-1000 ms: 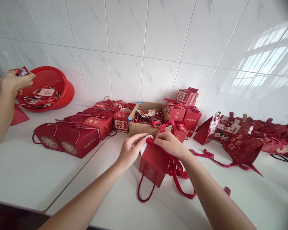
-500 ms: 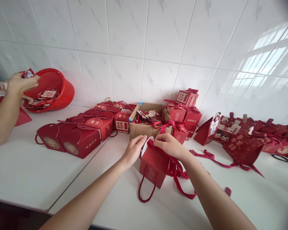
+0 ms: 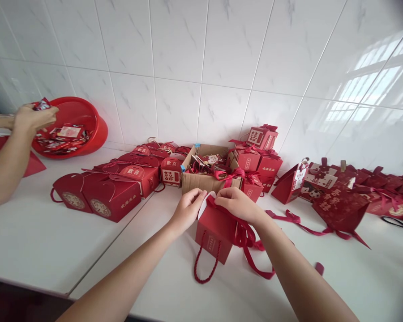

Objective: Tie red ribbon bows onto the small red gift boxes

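In the lower middle of the frame, a small red box (image 3: 214,228) stands on the white table (image 3: 161,290), between the two arms of the person. The left hand (image 3: 188,209) is at the upper left corner of this box; its thumb and first finger are pressed together and pinch a rounded flap (image 3: 204,206) whose white inner side can be seen. The right hand (image 3: 233,202) is just beside it, with bent fingers, and it pinches a dark red ribbon (image 3: 245,235) at the top of the box. The loops of the ribbon hang over the right side of the box, and one end lies on the table. A red rope handle (image 3: 204,280) hangs down at the front.

Just behind the hands, near the centre, there is an open cardboard carton (image 3: 208,182) with red and white pieces inside. To the right of it, small tied boxes (image 3: 270,165) are piled up. In the left half, bigger red boxes (image 3: 114,203) stand in a group.

At the left edge, the hand of another person (image 3: 35,118) holds a shiny packet (image 3: 42,104) in front of a tilted red basin (image 3: 101,129), which contains more packets (image 3: 62,144).
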The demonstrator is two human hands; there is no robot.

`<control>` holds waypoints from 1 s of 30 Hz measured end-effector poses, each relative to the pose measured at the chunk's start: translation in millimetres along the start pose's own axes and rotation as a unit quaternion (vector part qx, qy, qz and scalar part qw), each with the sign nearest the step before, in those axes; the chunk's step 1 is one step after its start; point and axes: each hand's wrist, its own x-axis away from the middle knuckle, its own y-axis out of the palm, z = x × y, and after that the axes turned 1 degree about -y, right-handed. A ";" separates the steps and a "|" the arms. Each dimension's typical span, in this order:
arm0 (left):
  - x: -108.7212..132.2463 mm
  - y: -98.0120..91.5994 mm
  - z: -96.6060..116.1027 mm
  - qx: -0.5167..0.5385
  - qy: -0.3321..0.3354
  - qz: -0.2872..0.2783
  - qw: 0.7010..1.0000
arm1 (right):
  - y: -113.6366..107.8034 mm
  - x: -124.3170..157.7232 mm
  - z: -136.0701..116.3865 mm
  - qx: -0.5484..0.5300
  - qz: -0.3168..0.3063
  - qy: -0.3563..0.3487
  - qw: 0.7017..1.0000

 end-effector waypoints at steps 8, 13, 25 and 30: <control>-2.1 -0.2 -6.1 0.031 -0.041 0.026 0.998 | -0.1 -0.7 1.2 0.005 0.004 0.001 1.000; -4.6 -3.7 -8.2 0.075 -0.083 0.039 0.993 | -0.6 -0.6 1.8 -0.003 0.004 0.007 1.000; 0.8 3.6 1.3 0.155 -0.122 -0.007 0.980 | -2.0 -0.4 0.3 -0.021 -0.031 -0.018 0.999; -7.8 -1.0 -7.2 0.138 -0.108 0.031 0.984 | -14.7 11.1 -7.7 0.042 0.087 -0.048 0.994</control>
